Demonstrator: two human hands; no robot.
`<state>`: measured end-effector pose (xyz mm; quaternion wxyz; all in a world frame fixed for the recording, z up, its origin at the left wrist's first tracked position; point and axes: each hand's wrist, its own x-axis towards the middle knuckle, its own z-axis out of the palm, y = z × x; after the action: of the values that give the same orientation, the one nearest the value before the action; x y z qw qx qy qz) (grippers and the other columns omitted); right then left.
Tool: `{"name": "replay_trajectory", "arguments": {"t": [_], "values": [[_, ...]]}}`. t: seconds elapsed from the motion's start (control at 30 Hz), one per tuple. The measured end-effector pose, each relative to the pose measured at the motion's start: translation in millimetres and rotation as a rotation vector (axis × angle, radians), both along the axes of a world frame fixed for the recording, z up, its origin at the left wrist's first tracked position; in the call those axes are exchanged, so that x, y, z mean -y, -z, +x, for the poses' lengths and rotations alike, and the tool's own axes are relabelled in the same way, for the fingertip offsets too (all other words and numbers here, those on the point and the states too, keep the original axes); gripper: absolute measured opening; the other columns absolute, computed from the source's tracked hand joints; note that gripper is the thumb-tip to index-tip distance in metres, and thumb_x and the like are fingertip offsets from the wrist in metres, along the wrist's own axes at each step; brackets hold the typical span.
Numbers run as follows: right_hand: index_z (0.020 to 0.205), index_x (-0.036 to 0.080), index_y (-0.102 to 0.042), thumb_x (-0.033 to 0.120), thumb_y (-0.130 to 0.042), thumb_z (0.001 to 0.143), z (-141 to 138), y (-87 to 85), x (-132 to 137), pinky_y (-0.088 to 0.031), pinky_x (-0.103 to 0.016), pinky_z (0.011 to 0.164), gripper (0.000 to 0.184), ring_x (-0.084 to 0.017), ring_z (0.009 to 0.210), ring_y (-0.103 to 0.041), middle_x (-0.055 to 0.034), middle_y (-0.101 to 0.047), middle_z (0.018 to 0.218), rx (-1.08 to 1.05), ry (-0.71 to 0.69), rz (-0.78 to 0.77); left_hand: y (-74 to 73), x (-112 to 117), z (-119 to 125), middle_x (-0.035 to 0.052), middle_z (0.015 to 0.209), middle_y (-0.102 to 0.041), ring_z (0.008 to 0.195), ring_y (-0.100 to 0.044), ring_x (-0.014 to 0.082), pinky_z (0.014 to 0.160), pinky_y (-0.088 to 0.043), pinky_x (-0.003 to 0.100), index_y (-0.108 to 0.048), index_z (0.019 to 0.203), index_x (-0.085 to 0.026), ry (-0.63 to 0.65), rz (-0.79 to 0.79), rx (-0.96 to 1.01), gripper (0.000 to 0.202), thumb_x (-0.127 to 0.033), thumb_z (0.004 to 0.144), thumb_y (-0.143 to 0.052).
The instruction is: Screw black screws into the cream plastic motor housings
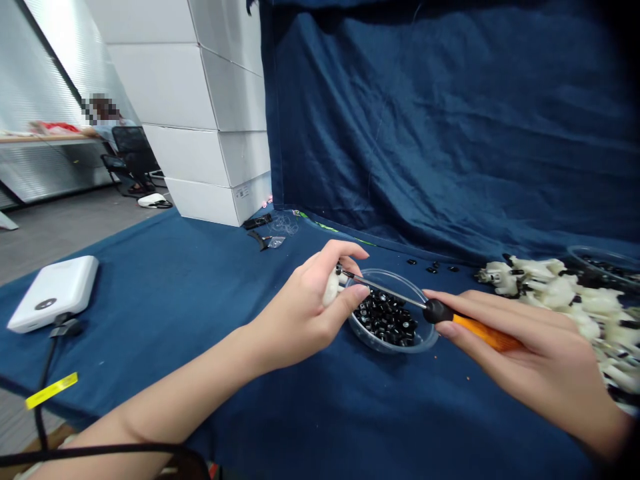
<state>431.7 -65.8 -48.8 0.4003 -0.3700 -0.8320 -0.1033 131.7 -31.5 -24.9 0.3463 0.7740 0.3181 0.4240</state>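
Note:
In my right hand [535, 347] is a screwdriver [480, 331] with an orange and black handle, its thin shaft pointing left. My left hand [315, 300] is closed around a small white plastic part [331, 288], mostly hidden by the fingers. The screwdriver's tip meets a small dark piece at the top of that part, between thumb and forefinger. Just below the shaft stands a clear round bowl [367, 343] holding many small black parts [387, 323].
White plastic assemblies [560, 287] are piled at the right, before another clear bowl [600, 257]. Loose black pieces [433, 269] lie near the blue curtain [450, 133]. White boxes [200, 153] stand stacked at the back left. A white power bank [60, 290] with a cable sits left. A person [113, 130] sits far off.

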Motion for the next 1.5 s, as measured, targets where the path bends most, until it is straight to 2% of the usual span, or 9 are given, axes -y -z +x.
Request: {"name": "replay_trajectory", "arguments": {"t": [0.23, 0.47, 0.6, 0.73, 0.93, 1.03, 1.13, 1.33, 1.5], "values": [[0.128, 0.038, -0.081, 0.037, -0.073, 0.104, 1.4, -7.3, 3.3, -0.062, -0.022, 0.056, 0.025, -0.015, 0.070, -0.079, 0.0018, -0.084, 0.097, -0.075, -0.024, -0.157, 3.1, -2.6, -4.0, 0.0096, 0.127, -0.072, 0.116, -0.068, 0.0270, 0.100, -0.051, 0.038, -0.057, 0.142, -0.027, 0.014, 0.081, -0.070, 0.038, -0.036, 0.107, -0.066], [0.123, 0.025, -0.084, 0.058, -0.072, 0.100, 12.9, -3.7, -3.8, -0.052, -0.020, 0.040, 0.042, -0.012, 0.041, -0.062, -0.0023, -0.076, 0.070, -0.373, -0.115, -0.970, 1.4, -6.5, -5.5, 0.0102, 0.134, -0.070, 0.122, -0.067, 0.0269, 0.106, -0.049, 0.041, -0.052, 0.143, -0.026, 0.116, 0.102, -0.167, 0.036, -0.035, 0.109, -0.062], [0.129, 0.022, -0.076, 0.061, -0.077, 0.094, 13.9, -3.5, -4.4, -0.053, -0.022, 0.047, 0.053, -0.012, 0.048, -0.063, -0.0029, -0.075, 0.076, -0.392, -0.079, -1.137, 2.2, -7.4, -4.6, 0.0088, 0.131, -0.071, 0.118, -0.068, 0.0247, 0.104, -0.050, 0.042, -0.049, 0.144, -0.025, 0.158, 0.099, -0.145, 0.039, -0.033, 0.108, -0.063], [0.109, 0.023, -0.076, 0.057, -0.088, 0.086, 6.6, -1.3, -1.2, -0.063, -0.028, 0.065, 0.042, -0.022, 0.077, -0.077, -0.0063, -0.080, 0.094, -0.349, 0.010, -0.853, 6.4, -9.7, -3.0, 0.0059, 0.125, -0.072, 0.099, -0.069, 0.0192, 0.094, -0.054, 0.038, -0.047, 0.145, -0.027, 0.123, 0.012, -0.080, 0.042, -0.037, 0.109, -0.064], [0.132, 0.023, -0.074, 0.028, -0.076, 0.102, 6.4, 11.1, -9.6, -0.057, -0.030, 0.076, 0.031, -0.021, 0.087, -0.080, -0.0058, -0.083, 0.108, 0.123, 0.118, 0.137, 7.4, -12.0, -2.6, 0.0068, 0.129, -0.070, 0.096, -0.068, 0.0164, 0.083, -0.055, 0.031, -0.048, 0.147, -0.027, 0.097, -0.070, 0.002, 0.048, -0.037, 0.105, -0.070], [0.138, 0.019, -0.070, 0.020, -0.073, 0.102, 9.3, 12.3, -11.9, -0.053, -0.029, 0.071, 0.036, -0.017, 0.077, -0.077, -0.0059, -0.082, 0.103, 0.218, 0.099, 0.224, 4.5, -11.8, -4.7, 0.0081, 0.135, -0.068, 0.087, -0.065, 0.0139, 0.077, -0.055, 0.029, -0.046, 0.152, -0.028, 0.128, -0.090, -0.056, 0.060, -0.034, 0.101, -0.075], [0.137, 0.021, -0.073, 0.025, -0.069, 0.105, 10.0, 9.1, -9.7, -0.051, -0.027, 0.063, 0.032, -0.014, 0.066, -0.072, -0.0036, -0.081, 0.095, 0.144, -0.002, 0.038, 2.6, -13.5, -7.6, 0.0097, 0.138, -0.068, 0.093, -0.067, 0.0168, 0.080, -0.055, 0.031, -0.046, 0.154, -0.027, 0.148, -0.048, -0.128, 0.061, -0.034, 0.101, -0.075], [0.105, 0.021, -0.079, 0.064, -0.055, 0.107, 8.3, 1.8, -7.9, -0.038, -0.022, 0.042, 0.050, -0.009, 0.043, -0.050, 0.0000, -0.068, 0.066, -0.232, -0.119, -1.157, 4.5, -18.6, -9.5, 0.0118, 0.137, -0.069, 0.122, -0.068, 0.0268, 0.100, -0.055, 0.041, -0.050, 0.145, -0.026, 0.197, 0.009, -0.165, 0.049, -0.036, 0.102, -0.073], [0.116, 0.024, -0.070, 0.059, -0.089, 0.081, 6.9, -2.6, -6.9, -0.053, -0.022, 0.049, 0.054, -0.014, 0.060, -0.065, -0.0002, -0.073, 0.084, -0.402, -0.021, -1.077, 4.7, -17.7, -10.2, 0.0131, 0.134, -0.059, 0.097, -0.070, 0.0202, 0.075, -0.059, 0.033, -0.037, 0.131, -0.027, 0.209, -0.163, -0.101, 0.058, -0.029, 0.093, -0.081]]}}
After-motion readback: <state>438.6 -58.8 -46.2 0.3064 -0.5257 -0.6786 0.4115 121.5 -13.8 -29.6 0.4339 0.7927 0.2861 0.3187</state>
